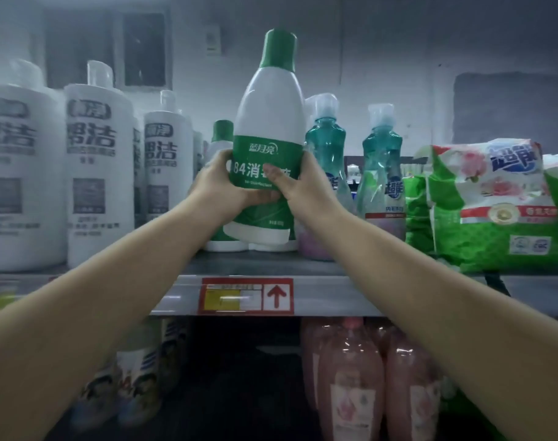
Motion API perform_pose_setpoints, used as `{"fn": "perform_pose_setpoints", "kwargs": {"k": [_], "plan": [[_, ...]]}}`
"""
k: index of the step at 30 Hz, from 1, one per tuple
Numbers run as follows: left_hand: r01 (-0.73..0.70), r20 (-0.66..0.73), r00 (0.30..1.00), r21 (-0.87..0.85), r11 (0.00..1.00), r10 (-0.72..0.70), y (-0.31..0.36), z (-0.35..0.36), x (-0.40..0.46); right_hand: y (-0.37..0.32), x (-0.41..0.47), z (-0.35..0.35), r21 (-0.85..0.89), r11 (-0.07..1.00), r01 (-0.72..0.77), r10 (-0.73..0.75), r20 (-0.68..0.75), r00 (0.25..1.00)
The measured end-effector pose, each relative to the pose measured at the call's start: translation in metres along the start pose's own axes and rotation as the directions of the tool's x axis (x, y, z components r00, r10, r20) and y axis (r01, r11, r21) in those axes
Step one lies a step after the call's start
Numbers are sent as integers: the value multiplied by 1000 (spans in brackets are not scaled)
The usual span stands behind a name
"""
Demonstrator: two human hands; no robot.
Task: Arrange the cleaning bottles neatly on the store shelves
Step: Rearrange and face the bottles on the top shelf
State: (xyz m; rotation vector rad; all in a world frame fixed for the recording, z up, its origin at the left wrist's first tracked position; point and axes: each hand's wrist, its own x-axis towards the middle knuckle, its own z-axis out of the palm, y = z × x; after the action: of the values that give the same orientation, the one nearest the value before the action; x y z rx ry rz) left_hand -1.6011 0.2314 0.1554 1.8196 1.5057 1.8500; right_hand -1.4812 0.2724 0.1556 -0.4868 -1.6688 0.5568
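- Bottle (pixel 266 135), white with green cap and label, held upright at frame centre above the shelf (pixel 334 294).
- Left hand (pixel 222 183) and right hand (pixel 298 183) both wrap its label.

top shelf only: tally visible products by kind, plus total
White bottles, grey caps: 3
Green-capped disinfectant bottles: 2, one held in both hands
Teal bottles: 2
Green detergent bags: 1 clear; others partly hidden
Total: 8

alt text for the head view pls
Both hands, left and right, grip a green-capped white disinfectant bottle above the shelf, between white bottles and teal bottles; green bags sit right.
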Motion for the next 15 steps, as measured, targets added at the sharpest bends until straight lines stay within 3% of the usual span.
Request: {"fn": "perform_pose_setpoints", "kwargs": {"k": [12,15], "plan": [[126,-64,991,125,984,-118,-43,-27,13,28,13,52,-15,991,-135,136,127,983],[155,-72,987,161,975,-145,-57,-29,16,32,12,58,-57,992,-111,118,151,981]]}}
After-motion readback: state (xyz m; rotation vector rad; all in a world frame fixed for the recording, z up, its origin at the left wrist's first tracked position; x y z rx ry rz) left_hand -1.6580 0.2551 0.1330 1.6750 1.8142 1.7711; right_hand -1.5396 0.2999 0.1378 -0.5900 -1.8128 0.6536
